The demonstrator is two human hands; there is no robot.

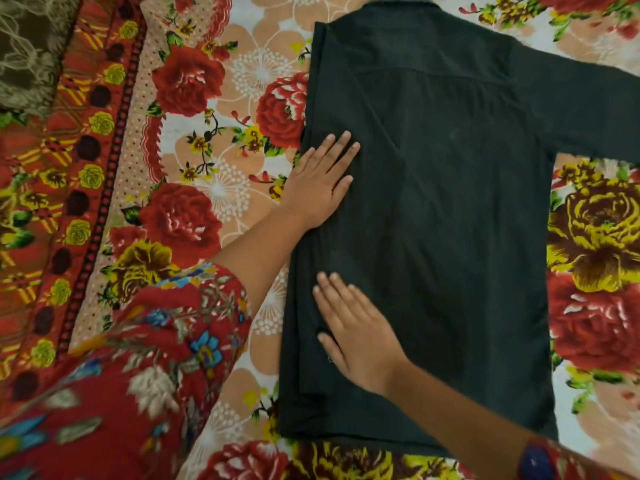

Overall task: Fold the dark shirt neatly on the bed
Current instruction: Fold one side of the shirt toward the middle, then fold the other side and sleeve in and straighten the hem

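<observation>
The dark shirt [450, 220] lies flat, back side up, on the flowered bed sheet [221, 188], collar at the top. Its left side is folded inward, giving a straight left edge. The right sleeve stretches out toward the right edge of the view. My left hand [320, 181] rests flat with straight fingers on the folded left edge, about mid-height. Lower down, my right hand [356, 330] presses flat on the same folded strip, fingers pointing up and left. Neither hand grips the cloth.
A red patterned border strip [69, 188] runs down the left of the bed, and a dark olive cloth [27, 53] sits at the top left. My flowered red sleeve [166, 341] covers the lower left.
</observation>
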